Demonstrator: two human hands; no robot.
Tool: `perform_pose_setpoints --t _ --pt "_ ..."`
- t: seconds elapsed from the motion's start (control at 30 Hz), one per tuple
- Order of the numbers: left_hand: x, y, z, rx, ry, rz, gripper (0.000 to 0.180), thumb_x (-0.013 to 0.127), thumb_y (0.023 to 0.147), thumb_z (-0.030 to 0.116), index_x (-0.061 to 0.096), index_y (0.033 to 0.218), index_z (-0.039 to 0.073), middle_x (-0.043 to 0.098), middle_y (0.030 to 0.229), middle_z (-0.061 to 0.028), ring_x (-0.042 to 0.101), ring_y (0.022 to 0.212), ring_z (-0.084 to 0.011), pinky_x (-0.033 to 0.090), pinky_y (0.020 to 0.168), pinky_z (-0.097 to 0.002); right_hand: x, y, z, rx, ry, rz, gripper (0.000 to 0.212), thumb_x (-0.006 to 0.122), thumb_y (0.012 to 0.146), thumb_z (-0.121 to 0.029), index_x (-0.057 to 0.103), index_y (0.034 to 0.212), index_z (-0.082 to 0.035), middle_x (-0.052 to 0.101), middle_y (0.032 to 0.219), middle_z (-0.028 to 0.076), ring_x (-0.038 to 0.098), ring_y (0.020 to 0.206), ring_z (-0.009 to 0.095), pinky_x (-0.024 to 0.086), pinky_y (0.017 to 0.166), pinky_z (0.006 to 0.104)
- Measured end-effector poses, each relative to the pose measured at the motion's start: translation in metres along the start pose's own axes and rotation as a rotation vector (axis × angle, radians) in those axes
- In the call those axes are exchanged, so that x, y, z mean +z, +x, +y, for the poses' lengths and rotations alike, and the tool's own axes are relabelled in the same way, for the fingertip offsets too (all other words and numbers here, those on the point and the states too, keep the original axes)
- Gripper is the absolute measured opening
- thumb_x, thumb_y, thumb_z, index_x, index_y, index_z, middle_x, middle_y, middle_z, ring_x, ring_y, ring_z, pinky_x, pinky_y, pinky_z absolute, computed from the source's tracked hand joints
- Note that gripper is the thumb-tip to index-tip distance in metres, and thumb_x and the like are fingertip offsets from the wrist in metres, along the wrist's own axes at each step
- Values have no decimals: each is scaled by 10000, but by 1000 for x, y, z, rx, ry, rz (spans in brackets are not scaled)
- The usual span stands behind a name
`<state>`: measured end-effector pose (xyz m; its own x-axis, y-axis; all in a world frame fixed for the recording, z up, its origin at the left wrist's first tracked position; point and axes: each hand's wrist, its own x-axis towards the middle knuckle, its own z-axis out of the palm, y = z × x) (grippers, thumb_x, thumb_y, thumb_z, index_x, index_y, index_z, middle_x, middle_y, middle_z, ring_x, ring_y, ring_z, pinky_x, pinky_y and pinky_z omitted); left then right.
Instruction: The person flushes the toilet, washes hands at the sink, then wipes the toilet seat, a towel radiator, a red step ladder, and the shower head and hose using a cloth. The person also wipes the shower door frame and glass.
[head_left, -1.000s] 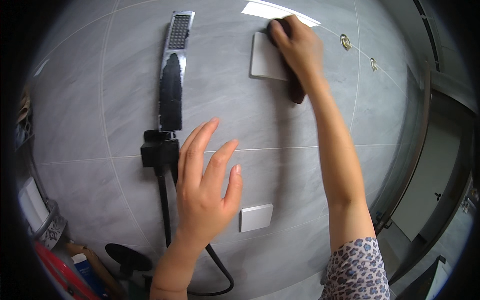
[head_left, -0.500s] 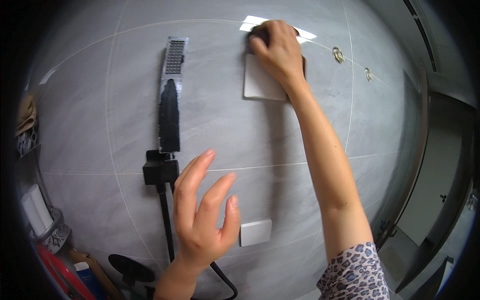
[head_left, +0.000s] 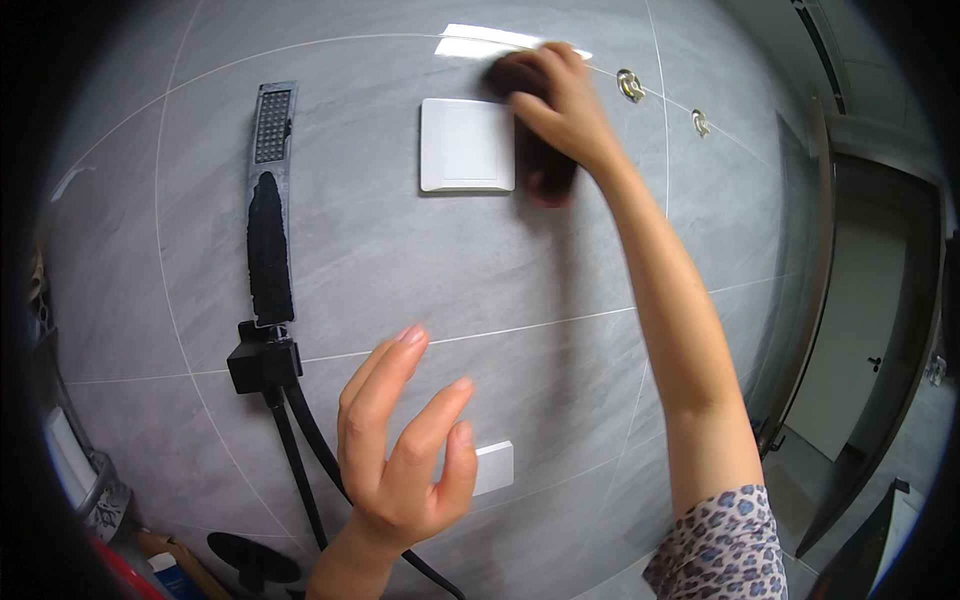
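My right hand (head_left: 565,105) reaches up to the grey tiled wall and grips a dark reddish-brown cloth (head_left: 545,165), smeared by motion. The cloth lies against the tiles just right of a white square switch plate (head_left: 467,145), its lower end hanging below my fingers. Nothing is in my left hand (head_left: 405,450); it floats in front of the wall with fingers apart and curved. Behind that hand a smaller white plate (head_left: 494,468) is partly covered. A hand shower (head_left: 270,210), black and grey, stands upright in its black holder (head_left: 262,360) to the left.
Two metal hooks (head_left: 630,86) are fixed to the wall at upper right. A black hose (head_left: 315,430) hangs below the shower holder. At lower left are a round black fitting (head_left: 252,556) and a basket (head_left: 108,495) with white rolls. A doorway (head_left: 850,330) opens on the right.
My right hand has carried the cloth off the top of the switch plate to its right side, uncovering the plate. The whole view has shifted, with the wall fittings now farther left.
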<state>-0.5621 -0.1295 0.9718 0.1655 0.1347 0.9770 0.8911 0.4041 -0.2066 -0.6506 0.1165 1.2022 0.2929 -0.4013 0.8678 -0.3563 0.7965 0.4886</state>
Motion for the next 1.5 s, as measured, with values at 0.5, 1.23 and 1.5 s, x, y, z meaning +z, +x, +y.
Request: perform_pose_setpoints --t 0.5,1.23,1.5 --pt "-8 -30 -21 -96 -25 64 242 519 778 24 570 1014 7 428 1246 -263 502 1122 -368 529 808 -404 53 63 -41 -153 67 -40 377 532 863 -227 566 1175 -17 480 1309 192 437 1230 328 363 1014 376" --pt "-43 -29 -11 -84 13 32 227 499 792 20 567 1009 16 414 1239 -258 520 1102 -373 544 790 -388 60 -63 -173 35 -251 22 522 644 698 -136 476 1154 54 512 1203 231 412 1229 372 308 1047 487" --pt "-52 -32 -9 -113 35 -13 233 505 784 5 567 1009 8 416 1234 -260 517 1098 -360 550 772 -376 62 -65 -183 119 -282 104 438 642 690 -113 520 1094 5 573 1160 196 462 1054 369 407 911 399"
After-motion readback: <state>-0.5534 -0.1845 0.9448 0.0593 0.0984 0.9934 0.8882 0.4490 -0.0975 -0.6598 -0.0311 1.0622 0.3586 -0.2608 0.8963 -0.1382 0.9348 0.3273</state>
